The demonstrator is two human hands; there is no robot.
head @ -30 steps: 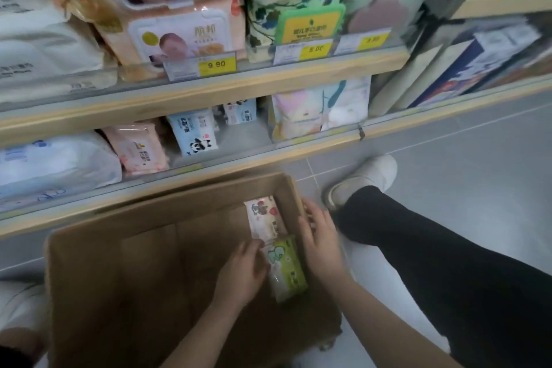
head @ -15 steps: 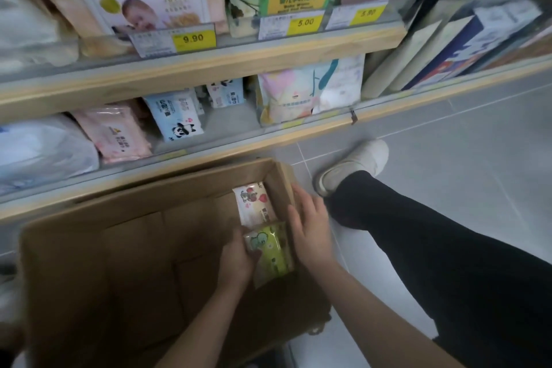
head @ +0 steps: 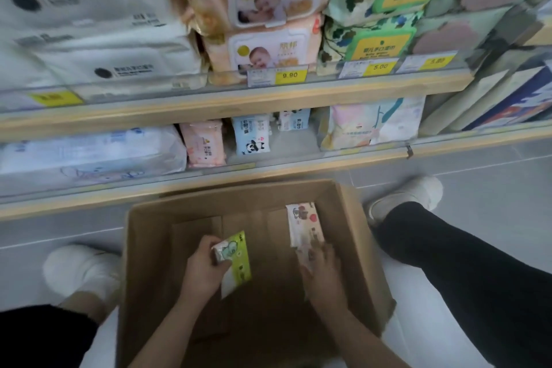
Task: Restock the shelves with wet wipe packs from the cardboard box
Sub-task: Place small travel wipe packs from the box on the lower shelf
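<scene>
Both hands are down in the box [head: 355, 251] at the bottom centre of the frame: the left hand [head: 200, 269] is clamped round a green pack [head: 237, 260], lifted off the box floor. The right hand [head: 321, 270], blurred, curls its fingers onto the near end of a pink pack [head: 304, 222] lying by the box's right wall; the shelves [head: 227, 107] run across the top.

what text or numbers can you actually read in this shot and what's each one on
"9.90": yellow price tag on the upper shelf rail, below the baby-photo packs.
"5.00": yellow price tag below the green-lidded packs.
Third tag, further right: seems to start with 5, too blurred to be sure.
Far-left yellow tag: blurred, unreadable.
Print on the shelf packs, the green pack and the pink pack: too small or blurred.
</scene>
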